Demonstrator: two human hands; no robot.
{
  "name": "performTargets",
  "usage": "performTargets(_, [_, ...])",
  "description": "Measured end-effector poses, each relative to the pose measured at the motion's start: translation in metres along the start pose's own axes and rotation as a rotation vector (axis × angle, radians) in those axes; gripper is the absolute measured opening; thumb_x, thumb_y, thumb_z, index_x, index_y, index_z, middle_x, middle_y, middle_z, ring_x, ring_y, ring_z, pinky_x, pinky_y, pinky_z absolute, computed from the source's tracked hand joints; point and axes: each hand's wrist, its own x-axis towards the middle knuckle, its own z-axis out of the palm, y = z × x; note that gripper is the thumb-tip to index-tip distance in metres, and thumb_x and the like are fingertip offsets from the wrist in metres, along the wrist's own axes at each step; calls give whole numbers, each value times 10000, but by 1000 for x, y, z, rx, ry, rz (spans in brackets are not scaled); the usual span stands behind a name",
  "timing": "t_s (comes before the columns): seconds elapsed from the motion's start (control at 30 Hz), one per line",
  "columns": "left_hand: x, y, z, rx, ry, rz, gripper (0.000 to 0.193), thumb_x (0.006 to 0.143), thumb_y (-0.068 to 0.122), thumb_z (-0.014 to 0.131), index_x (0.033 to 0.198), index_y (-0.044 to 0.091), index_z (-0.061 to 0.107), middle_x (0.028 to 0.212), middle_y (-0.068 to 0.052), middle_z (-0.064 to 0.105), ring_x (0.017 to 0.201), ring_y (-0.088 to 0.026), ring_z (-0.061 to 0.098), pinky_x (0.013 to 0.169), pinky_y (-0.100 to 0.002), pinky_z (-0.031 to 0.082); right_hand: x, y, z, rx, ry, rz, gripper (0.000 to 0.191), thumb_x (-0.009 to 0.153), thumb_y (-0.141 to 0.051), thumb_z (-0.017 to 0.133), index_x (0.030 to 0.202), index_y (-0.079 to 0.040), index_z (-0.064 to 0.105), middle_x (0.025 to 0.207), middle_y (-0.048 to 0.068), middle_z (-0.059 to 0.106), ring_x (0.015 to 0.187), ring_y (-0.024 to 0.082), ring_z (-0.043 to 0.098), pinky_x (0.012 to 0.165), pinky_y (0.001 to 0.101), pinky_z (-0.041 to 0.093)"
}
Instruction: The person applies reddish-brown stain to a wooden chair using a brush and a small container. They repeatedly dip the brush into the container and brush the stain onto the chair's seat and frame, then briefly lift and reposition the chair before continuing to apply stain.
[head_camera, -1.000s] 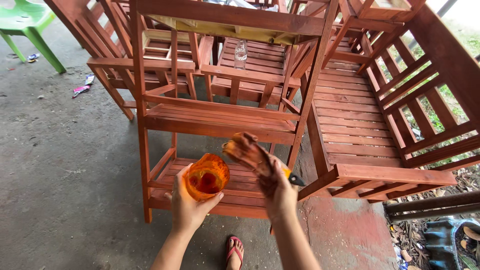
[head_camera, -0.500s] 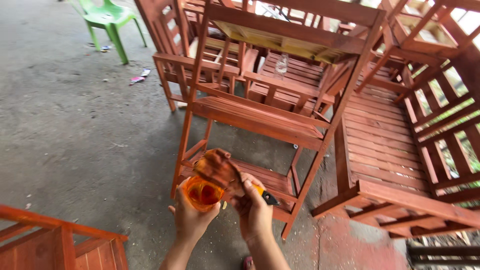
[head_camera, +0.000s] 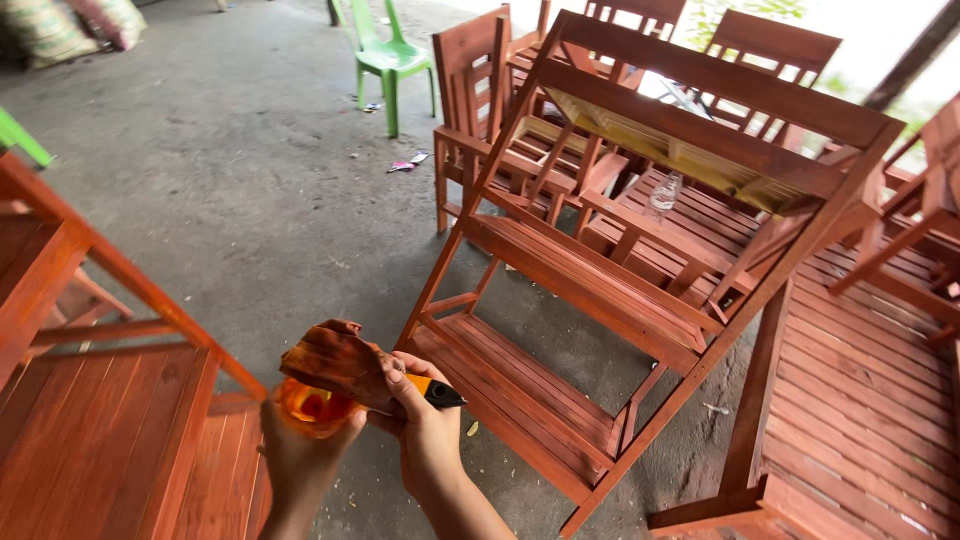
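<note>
Nearest the camera, low in the head view, the left hand (head_camera: 305, 455) cupped a small orange plastic cup (head_camera: 312, 408), its fingers wrapped shut around the cup's wall. Just beside it, the right hand (head_camera: 425, 430) closed its fingers on a stain-soaked brown cloth (head_camera: 335, 365) together with a brush handle (head_camera: 435, 392), orange with a black end; the cloth lay over the cup's mouth, touching it. To the left stood a reddish slatted wooden piece (head_camera: 110, 450). Beyond the hands a stained wooden shelf rack (head_camera: 600, 290) leaned on the concrete floor (head_camera: 230, 200), with slatted benches (head_camera: 860, 370) behind it. Farthest back stood a green plastic chair (head_camera: 385, 60).
</note>
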Motion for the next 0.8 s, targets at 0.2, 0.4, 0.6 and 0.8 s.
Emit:
performTargets(0.2, [-43,40,9,-107,90,40,435,692,-24,785,1113,-5,678,1076,-79,745,1002,-144,722,899,-306,588,-32,2,-32,1,-78,174,319,903,-202,716,1198,-98,656,1035,39,746,862,167,742,663,320,604])
performTargets(0.4, [-85,50,11,49,195,-38,461,662,-37,822,1101,-17,682,1047,-94,749,969,-157,723,854,-318,583,-53,8,-62,19,-130,282,341,911,-220,727,1222,-104,650,1063,18,757,863,150,744,664,310,597])
performTargets(0.6, [-110,47,10,95,273,-98,509,637,-24,819,1120,-9,660,1001,-94,739,906,-169,724,810,-325,579,-54,8,-66,12,-161,306,355,912,-251,727,1222,-97,648,1055,46,758,841,165,743,659,312,598])
performTargets(0.8, [-109,34,-10,196,341,-121,497,624,20,867,1080,-14,674,976,-110,762,877,-189,749,818,-341,598,-45,16,-49,-24,-152,302,380,905,-313,707,1210,-90,670,1043,76,775,830,206,756,657,330,581])
